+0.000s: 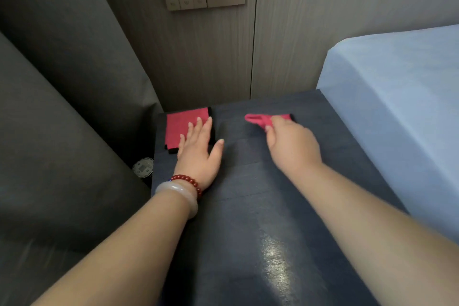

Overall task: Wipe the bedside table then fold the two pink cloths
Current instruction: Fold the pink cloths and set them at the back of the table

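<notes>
Our left hand [198,146] lies spread and flat on the folded pink cloth [182,123], which sits at 11 o'clock on the dark surface [260,206], near its far left corner. Our right hand [290,144] pinches the second pink cloth [258,119], bunched, at 12 o'clock near the far edge, apart from the first. The bed [397,107] stands at 3 o'clock.

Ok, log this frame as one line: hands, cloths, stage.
left hand flat on folded pink cloth | right hand pinching bunched pink cloth | bedside table glossy streak near front | stage: one cloth left to fold
</notes>
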`<state>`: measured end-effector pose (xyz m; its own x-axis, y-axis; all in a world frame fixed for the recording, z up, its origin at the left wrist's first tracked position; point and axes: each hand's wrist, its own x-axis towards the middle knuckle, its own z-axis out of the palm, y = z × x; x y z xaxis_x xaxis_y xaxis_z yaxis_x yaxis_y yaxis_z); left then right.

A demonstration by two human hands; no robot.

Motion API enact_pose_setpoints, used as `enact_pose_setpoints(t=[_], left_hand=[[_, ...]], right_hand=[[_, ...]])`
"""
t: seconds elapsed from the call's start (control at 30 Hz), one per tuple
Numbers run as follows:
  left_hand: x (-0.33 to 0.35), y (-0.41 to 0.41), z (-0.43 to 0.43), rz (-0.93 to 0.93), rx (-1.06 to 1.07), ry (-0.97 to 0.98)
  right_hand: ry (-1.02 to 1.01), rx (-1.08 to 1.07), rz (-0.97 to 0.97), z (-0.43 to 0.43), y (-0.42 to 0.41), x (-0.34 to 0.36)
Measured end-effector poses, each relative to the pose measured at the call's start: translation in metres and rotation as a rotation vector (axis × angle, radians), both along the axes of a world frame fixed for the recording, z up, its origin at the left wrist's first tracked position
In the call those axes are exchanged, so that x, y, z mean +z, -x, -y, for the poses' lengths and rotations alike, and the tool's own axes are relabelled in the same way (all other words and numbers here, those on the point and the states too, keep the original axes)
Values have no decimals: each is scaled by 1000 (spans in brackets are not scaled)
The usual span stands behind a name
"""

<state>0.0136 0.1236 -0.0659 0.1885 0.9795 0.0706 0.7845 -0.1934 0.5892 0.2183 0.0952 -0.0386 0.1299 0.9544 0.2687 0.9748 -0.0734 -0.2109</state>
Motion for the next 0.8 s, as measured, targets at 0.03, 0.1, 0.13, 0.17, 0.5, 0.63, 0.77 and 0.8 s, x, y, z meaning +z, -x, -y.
enact_pose_setpoints(t=[0.03, 0.1, 0.13, 0.17, 0.5, 0.63, 0.77, 0.8], left_hand=[[2, 2, 5, 62, 9, -14], [8, 2, 23, 87, -11, -68], [11, 2, 35, 71, -37, -96], [13, 2, 46, 45, -62, -112], [17, -21, 48, -375, -111, 63], [17, -27, 42, -289, -137, 4], [22, -20, 45, -34, -42, -59], [28, -20, 44, 21, -10, -90]], right_hand=[[-25, 51, 3, 19, 11, -1], [-31, 132, 11, 57, 28, -7], [48, 173, 2, 73, 35, -10], [142, 204, -18, 85, 39, -14], [358, 133, -142, 31, -4, -17], [178, 127, -243, 19, -1, -12], [7, 113, -264, 20, 1, 7], [-57, 125, -303, 20, 2, 14]])
